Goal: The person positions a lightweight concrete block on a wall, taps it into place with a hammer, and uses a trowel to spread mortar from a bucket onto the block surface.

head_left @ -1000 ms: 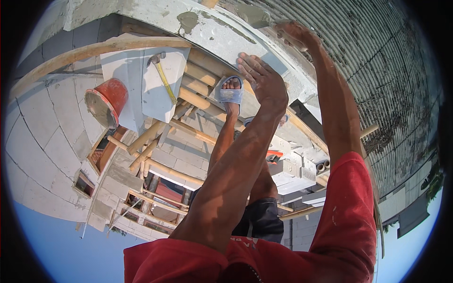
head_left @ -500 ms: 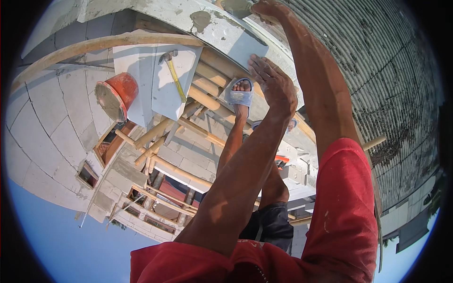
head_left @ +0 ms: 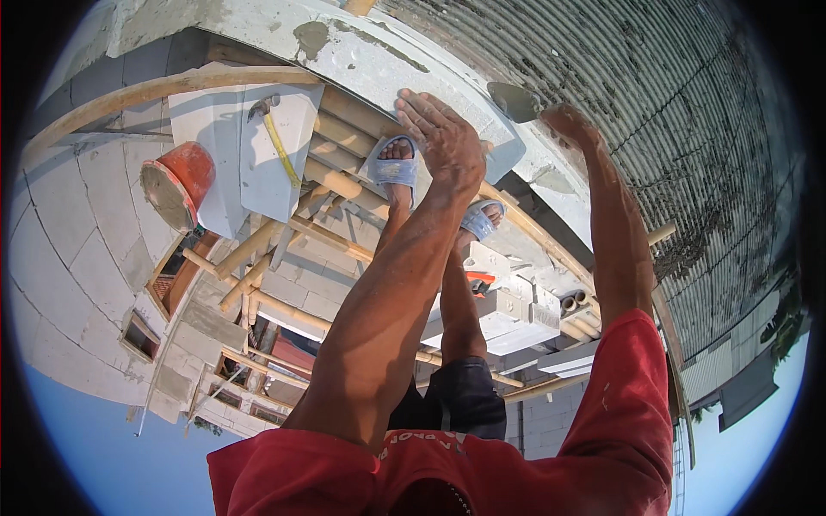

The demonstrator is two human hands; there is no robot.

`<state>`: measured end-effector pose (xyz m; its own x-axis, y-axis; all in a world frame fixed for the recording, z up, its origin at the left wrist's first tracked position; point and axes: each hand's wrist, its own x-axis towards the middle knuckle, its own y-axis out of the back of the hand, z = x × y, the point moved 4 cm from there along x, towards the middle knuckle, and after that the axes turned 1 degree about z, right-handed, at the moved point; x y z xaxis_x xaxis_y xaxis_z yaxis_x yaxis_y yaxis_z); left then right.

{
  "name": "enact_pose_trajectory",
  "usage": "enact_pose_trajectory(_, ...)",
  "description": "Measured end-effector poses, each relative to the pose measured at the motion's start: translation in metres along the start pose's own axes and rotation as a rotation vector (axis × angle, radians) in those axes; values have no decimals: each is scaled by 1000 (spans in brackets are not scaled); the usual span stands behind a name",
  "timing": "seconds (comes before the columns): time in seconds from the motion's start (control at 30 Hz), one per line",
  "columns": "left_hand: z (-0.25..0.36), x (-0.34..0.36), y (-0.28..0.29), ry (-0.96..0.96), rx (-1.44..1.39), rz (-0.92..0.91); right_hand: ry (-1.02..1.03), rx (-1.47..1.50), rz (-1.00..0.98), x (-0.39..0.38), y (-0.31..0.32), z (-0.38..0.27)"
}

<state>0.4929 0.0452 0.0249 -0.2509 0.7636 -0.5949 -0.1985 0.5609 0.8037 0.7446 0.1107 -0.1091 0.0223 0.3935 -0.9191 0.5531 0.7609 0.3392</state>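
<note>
My left hand (head_left: 439,142) rests with fingers stretched and flattened on the near edge of a long white block ledge (head_left: 370,47) smeared with grey mortar. Farther right, my right hand (head_left: 568,125) is closed round the handle of a trowel (head_left: 512,101), whose blade is over the ledge beside the corrugated roof. The handle is mostly hidden by my fingers. Below my left hand, my feet in blue slides stand on bamboo poles (head_left: 344,202). A yellow-handled hammer (head_left: 280,146) lies on pale blocks to the left, beside a red bucket (head_left: 189,172) of grey mortar.
The grey corrugated roof (head_left: 688,172) runs along the right. Bamboo scaffolding, a curved-looking wooden rail (head_left: 172,83), stacked white blocks (head_left: 525,314) and an orange-handled tool (head_left: 479,279) are around me. A block wall with window openings (head_left: 86,258) is at left.
The view has shifted. My right hand and the trowel have moved down and rightward along the ledge from its upper part. My left hand stays at the ledge's edge, fingers extended.
</note>
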Motion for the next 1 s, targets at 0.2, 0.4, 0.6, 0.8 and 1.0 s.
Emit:
enact_pose_trajectory(0.2,4,3,1,-59,-33,26,191,-142,-6,11,4,-55)
enact_pose_trajectory(0.4,6,10,1,17,-9,-162,530,214,45,32,13,-41)
enact_pose_trajectory(0.6,-17,2,-6,-82,-22,-4,25,-281,-64,70,-11,5)
enact_pose_trajectory(0.8,-2,-3,-8,-167,-50,65,111,-532,159,136,-50,6)
enact_pose_trajectory(1.0,-14,-5,-8,-162,-71,93,323,-392,215,140,-76,-62)
